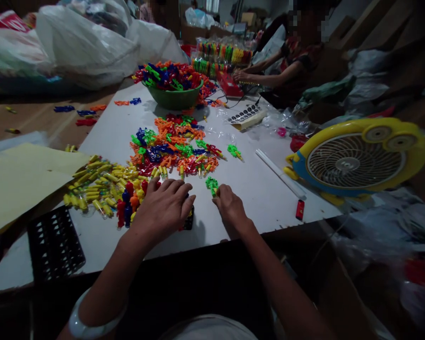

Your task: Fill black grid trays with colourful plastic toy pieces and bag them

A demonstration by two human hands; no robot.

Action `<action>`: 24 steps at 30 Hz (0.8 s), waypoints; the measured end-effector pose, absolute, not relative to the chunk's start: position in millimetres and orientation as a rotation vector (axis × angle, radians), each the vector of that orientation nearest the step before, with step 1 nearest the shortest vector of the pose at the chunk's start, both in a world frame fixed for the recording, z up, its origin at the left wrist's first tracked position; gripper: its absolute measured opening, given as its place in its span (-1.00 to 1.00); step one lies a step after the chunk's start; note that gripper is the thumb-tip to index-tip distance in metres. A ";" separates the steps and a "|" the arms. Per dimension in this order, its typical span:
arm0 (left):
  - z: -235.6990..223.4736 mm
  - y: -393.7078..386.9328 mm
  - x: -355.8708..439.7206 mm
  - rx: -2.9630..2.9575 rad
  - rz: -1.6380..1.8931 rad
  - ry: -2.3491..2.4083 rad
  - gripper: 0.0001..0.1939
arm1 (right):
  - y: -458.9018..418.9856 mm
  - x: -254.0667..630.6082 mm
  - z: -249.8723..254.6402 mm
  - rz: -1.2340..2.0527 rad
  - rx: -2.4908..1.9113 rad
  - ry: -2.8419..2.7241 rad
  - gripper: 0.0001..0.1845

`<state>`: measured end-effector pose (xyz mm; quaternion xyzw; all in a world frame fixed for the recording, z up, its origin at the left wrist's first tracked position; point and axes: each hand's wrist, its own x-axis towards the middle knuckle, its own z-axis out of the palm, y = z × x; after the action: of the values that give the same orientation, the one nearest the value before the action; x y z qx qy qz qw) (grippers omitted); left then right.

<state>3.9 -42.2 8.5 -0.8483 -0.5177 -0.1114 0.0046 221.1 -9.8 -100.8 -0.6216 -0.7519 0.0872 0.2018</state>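
Observation:
My left hand (165,203) lies with fingers spread over a black holder (189,221), whose rows of red, blue, orange and yellow plastic pieces (129,205) show at its left side. To its right, my right hand (229,208) pinches a small green plastic figure with a yellow end (211,185) just above the white tabletop. Beyond both hands spreads a heap of orange, green, blue and red plastic figures (166,146). Left of the holder is a pile of small yellow capped tubes (95,184). What lies under my left palm is hidden.
An empty black rack (56,243) lies at the left front. A green bowl (175,97) heaped with figures stands farther back. On the right are a yellow fan (354,158), a clear strip (279,172) and a red lighter-like piece (300,209). Another person's arms (265,75) work across the table.

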 end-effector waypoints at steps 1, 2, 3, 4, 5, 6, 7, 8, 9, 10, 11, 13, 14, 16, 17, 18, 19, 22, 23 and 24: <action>8.3 -41.9 4.2 -2.654 -0.350 -1.627 -0.58 | -14.3 226.3 -98.1 0.277 -1.756 -2.078 -0.86; 8.0 -41.7 4.6 -2.650 -0.349 -1.634 -0.57 | -17.7 230.7 -94.9 0.321 -1.770 -2.055 -0.85; 7.5 -41.5 5.0 -2.645 -0.350 -1.640 -0.57 | -20.2 234.0 -91.5 0.378 -1.774 -2.030 -0.86; 7.1 -41.4 5.3 -2.641 -0.348 -1.643 -0.56 | -22.3 235.7 -88.4 0.457 -1.762 -2.000 -0.89; 6.7 -41.3 5.7 -2.638 -0.345 -1.642 -0.56 | -24.3 235.4 -85.9 0.565 -1.736 -1.949 -0.91; 6.4 -41.5 5.9 -2.635 -0.340 -1.639 -0.56 | -26.7 233.0 -84.3 0.709 -1.705 -1.866 -0.92; 6.3 -41.7 6.1 -2.631 -0.335 -1.634 -0.55 | -29.8 228.4 -83.7 0.878 -1.662 -1.758 -0.90; 6.3 -42.1 6.3 -2.627 -0.330 -1.629 -0.55 | -33.8 221.9 -84.2 1.048 -1.604 -1.639 -0.86; 6.6 -42.5 6.4 -2.623 -0.326 -1.627 -0.55 | -38.8 214.0 -85.7 1.191 -1.532 -1.536 -0.82; 7.0 -42.9 6.4 -2.620 -0.321 -1.628 -0.55 | -44.4 205.2 -88.1 1.298 -1.452 -1.461 -0.78; 7.5 -43.2 6.4 -2.619 -0.314 -1.630 -0.55 | -50.4 196.4 -91.1 1.372 -1.368 -1.417 -0.75; 8.5 -43.5 6.3 -2.620 -0.298 -1.637 -0.55 | -61.9 181.2 -98.0 1.458 -1.220 -1.387 -0.72; 8.9 -43.5 6.2 -2.622 -0.290 -1.640 -0.55 | -66.6 175.8 -101.3 1.479 -1.183 -1.375 -0.70; 9.2 -43.4 6.0 -2.624 -0.286 -1.648 -0.56 | -73.0 169.7 -106.8 1.448 -1.194 -1.370 -0.67; 9.2 -43.3 5.9 -2.626 -0.291 -1.652 -0.56 | -74.8 168.5 -108.8 1.388 -1.226 -1.400 -0.66; 9.0 -43.2 5.8 -2.630 -0.295 -1.657 -0.56 | -76.1 167.8 -110.1 1.311 -1.258 -1.457 -0.66; 8.7 -43.2 5.7 -2.635 -0.300 -1.661 -0.55 | -77.1 167.3 -110.8 1.226 -1.276 -1.539 -0.68; 7.5 -43.5 5.3 -2.644 -0.306 -1.660 -0.46 | -78.8 165.2 -108.5 0.992 -1.258 -1.812 -0.81; 7.0 -43.6 5.1 -2.640 -0.304 -1.657 -0.41 | -78.3 165.0 -106.5 0.943 -1.251 -1.876 -0.81; 6.6 -43.6 4.9 -2.632 -0.301 -1.656 -0.37 | -76.5 165.8 -104.0 0.922 -1.249 -1.923 -0.79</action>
<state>4.9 -43.6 6.6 -0.8425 -0.5300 -0.0962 0.0086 165.8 -76.5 -104.0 -0.4772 -0.7348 0.3523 0.3290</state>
